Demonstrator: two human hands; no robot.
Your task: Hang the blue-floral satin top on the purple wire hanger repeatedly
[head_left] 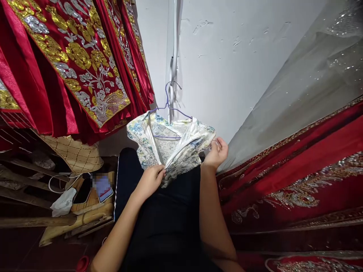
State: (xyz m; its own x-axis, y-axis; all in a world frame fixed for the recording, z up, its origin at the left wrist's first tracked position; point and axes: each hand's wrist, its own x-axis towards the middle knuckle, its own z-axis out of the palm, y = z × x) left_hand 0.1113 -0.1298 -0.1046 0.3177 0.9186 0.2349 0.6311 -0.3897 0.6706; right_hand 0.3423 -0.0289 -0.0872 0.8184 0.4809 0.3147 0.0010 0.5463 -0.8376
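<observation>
A white garment with a blue and green floral print [144,141] hangs on a thin purple hanger [167,105], whose hook is at a narrow vertical strip on the wall. My left hand [153,178] pinches the garment's front edge at the bottom of its V-shaped neckline. To the right, my right hand [217,152] has its thumb and fingers together at the edge of the garment's right sleeve. The hanger's lower bar shows through the open neck. Below the garment is dark clothing on my lap.
Red embroidered garments [82,56] hang at the upper left. Sheer grey fabric [306,79] and red beaded fabric [297,189] fill the right. At the lower left, a bamboo stand [93,215] holds a lit phone [104,189], a dark phone [82,191], white tissue [62,202] and a cable.
</observation>
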